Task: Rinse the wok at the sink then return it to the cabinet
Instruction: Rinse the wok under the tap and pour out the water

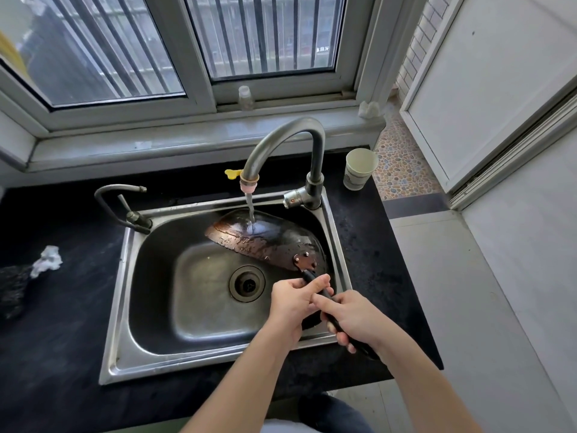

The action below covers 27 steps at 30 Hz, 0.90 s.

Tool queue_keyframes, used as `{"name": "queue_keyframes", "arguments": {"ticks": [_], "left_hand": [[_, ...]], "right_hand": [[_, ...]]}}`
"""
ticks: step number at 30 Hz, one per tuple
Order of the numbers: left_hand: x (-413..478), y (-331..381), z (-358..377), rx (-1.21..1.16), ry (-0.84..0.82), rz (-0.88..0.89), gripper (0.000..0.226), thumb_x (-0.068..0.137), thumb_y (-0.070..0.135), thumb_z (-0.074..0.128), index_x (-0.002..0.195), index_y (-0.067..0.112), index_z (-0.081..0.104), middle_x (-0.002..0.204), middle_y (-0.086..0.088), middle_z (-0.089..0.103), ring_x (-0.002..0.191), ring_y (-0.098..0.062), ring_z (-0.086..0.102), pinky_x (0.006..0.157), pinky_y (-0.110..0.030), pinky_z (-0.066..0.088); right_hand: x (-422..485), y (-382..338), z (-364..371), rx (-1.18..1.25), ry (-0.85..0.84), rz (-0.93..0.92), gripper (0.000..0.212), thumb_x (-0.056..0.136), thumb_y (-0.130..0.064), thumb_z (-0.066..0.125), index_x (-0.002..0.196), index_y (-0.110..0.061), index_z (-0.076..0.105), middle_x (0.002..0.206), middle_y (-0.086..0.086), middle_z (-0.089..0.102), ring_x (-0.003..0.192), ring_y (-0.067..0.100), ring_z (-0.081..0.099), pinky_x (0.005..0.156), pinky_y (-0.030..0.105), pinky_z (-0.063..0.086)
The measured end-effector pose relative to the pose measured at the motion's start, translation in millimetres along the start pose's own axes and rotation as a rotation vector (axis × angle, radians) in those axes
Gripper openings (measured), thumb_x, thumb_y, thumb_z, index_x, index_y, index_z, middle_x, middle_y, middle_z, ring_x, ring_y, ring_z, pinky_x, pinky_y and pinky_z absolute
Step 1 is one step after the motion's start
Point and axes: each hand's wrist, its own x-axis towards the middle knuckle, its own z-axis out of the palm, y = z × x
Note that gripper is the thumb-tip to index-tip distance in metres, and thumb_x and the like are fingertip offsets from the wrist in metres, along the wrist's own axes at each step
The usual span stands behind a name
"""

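**Wok under the tap, both hands on the handle**

Big barred window (268,35) across the top. Below it the black table (62,323) runs off the left edge, so its far end is out of sight. Set into it is the steel sink (121,307), with the drain (247,283) showing in the bare basin floor.

And there's the wok (268,239), in the back right of the basin. It's tipped up on edge with its dark, rusty-brown outer side facing us, so the inside is completely hidden. Whether its lower rim touches the basin wall is hard to say. The tall curved faucet (312,129) arches over it, and water (250,210) runs straight onto that rounded back.

Now the arms: both bare, reaching in from the bottom edge. The left hand (293,303) is curled round the black handle (308,274) just below the metal bracket, fingers folded over it. The right hand (352,317) wraps the handle lower down, knuckles up and fingers tucked beneath. The handle's end vanishes under that wrist. The two hands touch.

Smaller bits: a paper cup (359,168) stands upright near the faucet base, and a crumpled tissue (48,260) lies on the table at left.
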Motion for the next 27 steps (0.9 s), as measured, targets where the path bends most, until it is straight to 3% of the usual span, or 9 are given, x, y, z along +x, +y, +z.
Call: {"name": "queue_keyframes", "arguments": {"ticks": [13,16,20,23,27], "left_hand": [[-10,-11,-25,0.027,-0.024,0.005,0.021,0.082,0.012,0.076,0.094,-0.005,0.074,0.089,-0.018,0.076,0.082,-0.027,0.075,0.076,-0.037,0.062],[-19,-18,-40,0.036,-0.046,-0.006,0.021,0.083,0.010,0.076,0.097,-0.006,0.073,0.094,-0.023,0.076,0.089,-0.032,0.075,0.078,-0.042,0.062],[-32,-34,-65,0.032,-0.087,0.008,0.024,0.083,0.010,0.075,0.099,-0.007,0.072,0.090,-0.021,0.076,0.085,-0.030,0.075,0.073,-0.037,0.061],[-43,-48,-83,-0.144,-0.153,-0.043,0.038,0.077,0.017,0.077,0.107,-0.005,0.070,0.095,-0.017,0.074,0.092,-0.027,0.072,0.089,-0.039,0.057],[-60,-56,-101,-0.503,-0.384,-0.198,0.038,0.089,0.018,0.062,0.120,-0.004,0.066,0.121,-0.021,0.068,0.111,-0.029,0.067,0.094,-0.035,0.056]], "right_hand": [[0,20,28,-0.016,0.019,-0.075,0.038,0.095,-0.046,0.059,0.085,-0.010,0.057,0.055,-0.002,0.053,0.037,0.008,0.046,0.037,0.023,0.041],[-8,33,45,-0.014,0.007,-0.127,0.024,0.091,-0.037,0.068,0.086,-0.016,0.060,0.058,0.003,0.052,0.037,0.011,0.046,0.036,0.025,0.040],[-15,53,71,0.021,-0.007,-0.139,0.013,0.085,-0.014,0.069,0.094,-0.011,0.060,0.056,0.007,0.053,0.035,0.014,0.046,0.037,0.027,0.039],[-23,64,92,0.160,-0.074,-0.119,0.019,0.083,-0.007,0.068,0.096,-0.002,0.055,0.051,0.005,0.049,0.033,0.015,0.041,0.033,0.024,0.035],[-29,70,120,0.425,-0.251,-0.073,0.026,0.080,-0.006,0.070,0.092,-0.007,0.047,0.055,0.004,0.041,0.033,0.009,0.034,0.029,0.020,0.027]]}}
